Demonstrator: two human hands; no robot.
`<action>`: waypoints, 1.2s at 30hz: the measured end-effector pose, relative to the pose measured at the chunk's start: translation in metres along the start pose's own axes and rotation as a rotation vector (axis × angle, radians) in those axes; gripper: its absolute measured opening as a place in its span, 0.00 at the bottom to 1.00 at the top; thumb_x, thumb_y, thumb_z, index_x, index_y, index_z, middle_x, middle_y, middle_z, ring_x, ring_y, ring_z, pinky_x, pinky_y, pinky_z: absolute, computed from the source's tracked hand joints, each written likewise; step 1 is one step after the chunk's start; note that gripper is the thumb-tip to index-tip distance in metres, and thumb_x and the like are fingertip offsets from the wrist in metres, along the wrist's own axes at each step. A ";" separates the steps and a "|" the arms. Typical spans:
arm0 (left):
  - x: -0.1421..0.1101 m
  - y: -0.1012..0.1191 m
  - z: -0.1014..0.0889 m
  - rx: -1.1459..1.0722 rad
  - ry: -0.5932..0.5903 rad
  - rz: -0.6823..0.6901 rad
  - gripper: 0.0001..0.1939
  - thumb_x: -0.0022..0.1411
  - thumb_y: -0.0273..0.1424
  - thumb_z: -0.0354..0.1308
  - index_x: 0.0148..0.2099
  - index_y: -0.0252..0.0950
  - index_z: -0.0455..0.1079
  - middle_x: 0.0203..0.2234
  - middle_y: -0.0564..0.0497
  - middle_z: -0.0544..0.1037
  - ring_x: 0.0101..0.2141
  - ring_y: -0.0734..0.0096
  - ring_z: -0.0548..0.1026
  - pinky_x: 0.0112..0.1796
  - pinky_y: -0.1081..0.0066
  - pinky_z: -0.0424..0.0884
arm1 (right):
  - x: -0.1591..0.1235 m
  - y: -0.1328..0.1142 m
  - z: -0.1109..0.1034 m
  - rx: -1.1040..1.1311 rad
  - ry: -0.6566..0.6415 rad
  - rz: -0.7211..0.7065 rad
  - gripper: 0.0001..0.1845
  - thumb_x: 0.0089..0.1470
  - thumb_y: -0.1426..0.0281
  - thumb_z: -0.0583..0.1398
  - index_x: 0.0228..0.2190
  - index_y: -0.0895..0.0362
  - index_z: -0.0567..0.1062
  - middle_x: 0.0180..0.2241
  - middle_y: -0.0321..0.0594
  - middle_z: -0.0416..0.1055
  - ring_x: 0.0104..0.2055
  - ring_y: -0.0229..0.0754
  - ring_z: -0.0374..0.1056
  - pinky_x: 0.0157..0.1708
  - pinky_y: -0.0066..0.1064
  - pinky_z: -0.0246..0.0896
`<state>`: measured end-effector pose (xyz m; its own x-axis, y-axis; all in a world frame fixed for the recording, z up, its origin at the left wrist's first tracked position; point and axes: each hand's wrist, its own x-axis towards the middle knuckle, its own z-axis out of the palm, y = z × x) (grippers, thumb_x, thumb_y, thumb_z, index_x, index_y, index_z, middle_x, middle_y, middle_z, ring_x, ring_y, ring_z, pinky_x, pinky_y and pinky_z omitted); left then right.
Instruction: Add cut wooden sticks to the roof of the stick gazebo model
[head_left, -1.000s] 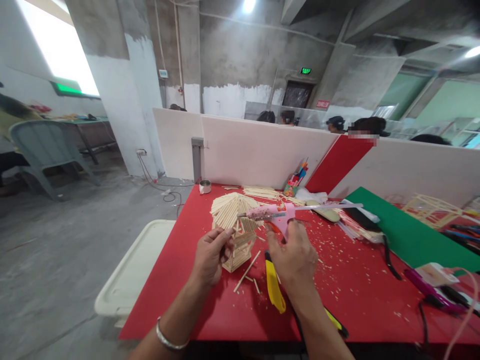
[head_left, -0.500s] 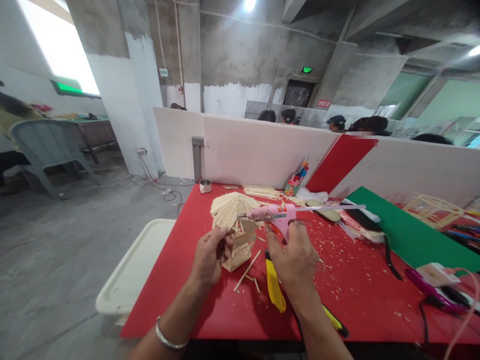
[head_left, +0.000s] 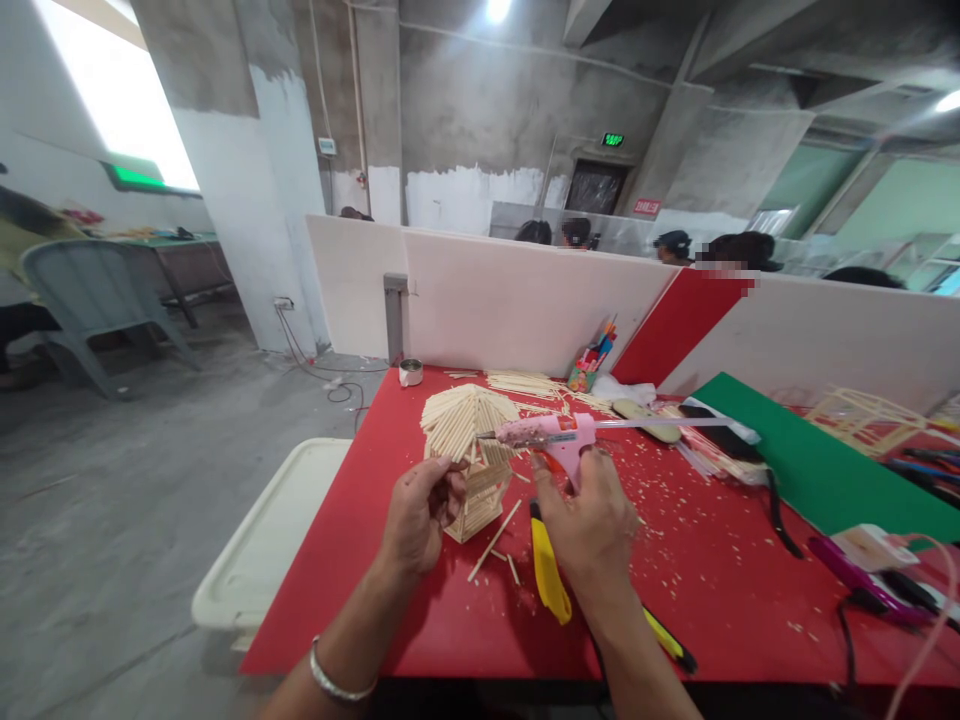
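Red table (head_left: 450, 620), pale stick house (head_left: 472, 455) in left hand (head_left: 420, 515), pink glue gun (head_left: 551, 440) gripped by right hand (head_left: 592, 515).

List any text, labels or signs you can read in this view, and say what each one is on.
None can be read.
Green lit sign above the dark doorway: characters too small to read.
Red plate on the wall beside that doorway: white characters, blurred.
Small white box on the pillar: no legible marking.
Pink glue gun in the right hand: no readable label.
Left hand on the stick model: no text.
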<state>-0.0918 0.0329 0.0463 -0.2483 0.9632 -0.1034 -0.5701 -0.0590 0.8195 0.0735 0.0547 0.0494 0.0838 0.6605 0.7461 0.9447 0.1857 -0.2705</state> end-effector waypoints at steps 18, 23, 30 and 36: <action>-0.058 -0.060 -0.001 0.327 -0.014 -0.107 0.16 0.44 0.41 0.68 0.27 0.32 0.74 0.14 0.55 0.70 0.13 0.84 0.62 0.16 0.81 0.56 | -0.032 0.138 -0.027 -0.113 -0.513 0.450 0.17 0.51 0.62 0.59 0.40 0.61 0.72 0.34 0.46 0.72 0.34 0.45 0.67 0.31 0.29 0.55; -0.051 -0.091 0.017 0.559 -0.142 -0.098 0.21 0.47 0.45 0.65 0.17 0.33 0.66 0.09 0.57 0.63 0.12 0.82 0.57 0.15 0.79 0.53 | -0.055 0.184 -0.018 -0.178 -0.576 0.532 0.13 0.53 0.71 0.55 0.37 0.63 0.75 0.31 0.49 0.74 0.33 0.45 0.70 0.31 0.29 0.56; -0.043 -0.100 0.031 0.701 -0.124 0.026 0.21 0.51 0.45 0.62 0.16 0.34 0.68 0.12 0.53 0.67 0.14 0.80 0.58 0.15 0.78 0.54 | -0.056 0.195 -0.007 -0.189 -0.571 0.498 0.20 0.53 0.70 0.55 0.46 0.63 0.73 0.40 0.54 0.72 0.42 0.50 0.69 0.36 0.33 0.59; -0.037 -0.103 0.043 0.649 -0.093 -0.030 0.14 0.46 0.41 0.66 0.28 0.35 0.74 0.14 0.55 0.69 0.13 0.79 0.61 0.15 0.78 0.56 | -0.008 0.164 -0.008 0.009 -0.703 0.308 0.15 0.59 0.67 0.50 0.43 0.54 0.73 0.42 0.41 0.74 0.43 0.41 0.69 0.39 0.28 0.60</action>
<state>0.0098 0.0142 -0.0098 -0.1543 0.9823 -0.1060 0.0200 0.1104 0.9937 0.2303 0.0738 0.0042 0.1185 0.9901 0.0747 0.9087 -0.0778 -0.4102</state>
